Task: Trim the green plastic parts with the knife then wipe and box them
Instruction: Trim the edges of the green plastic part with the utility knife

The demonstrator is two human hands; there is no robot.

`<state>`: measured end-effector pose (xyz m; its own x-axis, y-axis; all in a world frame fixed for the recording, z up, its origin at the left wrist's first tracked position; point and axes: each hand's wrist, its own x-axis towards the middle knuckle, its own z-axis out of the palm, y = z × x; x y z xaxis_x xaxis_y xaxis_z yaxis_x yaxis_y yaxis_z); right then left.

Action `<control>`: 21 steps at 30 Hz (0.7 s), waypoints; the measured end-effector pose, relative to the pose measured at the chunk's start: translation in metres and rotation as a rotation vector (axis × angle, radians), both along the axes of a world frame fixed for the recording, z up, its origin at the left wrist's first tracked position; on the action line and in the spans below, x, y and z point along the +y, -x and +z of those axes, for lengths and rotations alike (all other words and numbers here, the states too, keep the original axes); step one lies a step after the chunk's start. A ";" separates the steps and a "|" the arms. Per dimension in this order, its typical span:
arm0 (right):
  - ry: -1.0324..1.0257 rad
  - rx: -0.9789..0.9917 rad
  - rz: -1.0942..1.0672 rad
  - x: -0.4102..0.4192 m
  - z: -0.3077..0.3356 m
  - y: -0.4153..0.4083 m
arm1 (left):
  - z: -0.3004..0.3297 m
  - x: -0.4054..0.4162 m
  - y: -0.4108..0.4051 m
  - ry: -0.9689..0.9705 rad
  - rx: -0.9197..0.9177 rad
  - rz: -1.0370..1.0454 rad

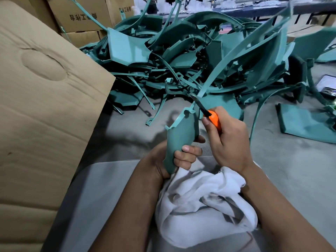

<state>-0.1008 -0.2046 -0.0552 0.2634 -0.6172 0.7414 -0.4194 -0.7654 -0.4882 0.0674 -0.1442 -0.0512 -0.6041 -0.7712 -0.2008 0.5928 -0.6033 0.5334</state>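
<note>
I see a grey concrete floor [272, 160] spread with a big tangled pile of green plastic parts [181, 57], and I take that pile as my landmark. Just in front of the pile, my left hand [174, 159] has its fingers curled tight round the lower end of one green part [181, 131], holding it upright. To the right of that part my right hand [227, 140] is clenched round the orange handle of the knife [209, 115], whose dark blade points up toward the pile and meets the part's upper edge. A crumpled white cloth [205, 211] lies nearest me, below both wrists. Left of the pile stands a large cardboard box [45, 106], with more cartons [81, 15] behind it.
</note>
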 end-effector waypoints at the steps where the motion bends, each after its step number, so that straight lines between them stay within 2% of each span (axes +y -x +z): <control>1: -0.001 0.016 -0.013 0.000 0.000 0.000 | 0.001 0.000 0.001 0.019 0.027 -0.038; 4: -0.034 0.052 0.009 -0.002 -0.001 0.001 | 0.004 0.001 0.002 0.039 0.055 -0.086; 9: -0.052 0.119 0.133 -0.002 -0.001 0.002 | 0.002 0.000 -0.003 -0.066 0.149 -0.073; 14: -0.083 0.004 0.270 -0.003 0.002 0.008 | 0.000 -0.002 -0.003 -0.063 0.112 -0.047; 18: -0.076 -0.001 0.122 -0.004 0.001 0.007 | -0.001 0.000 0.000 -0.023 0.046 -0.040; 21: -0.083 0.046 0.062 -0.005 0.000 0.004 | -0.003 -0.001 0.000 -0.042 0.089 -0.045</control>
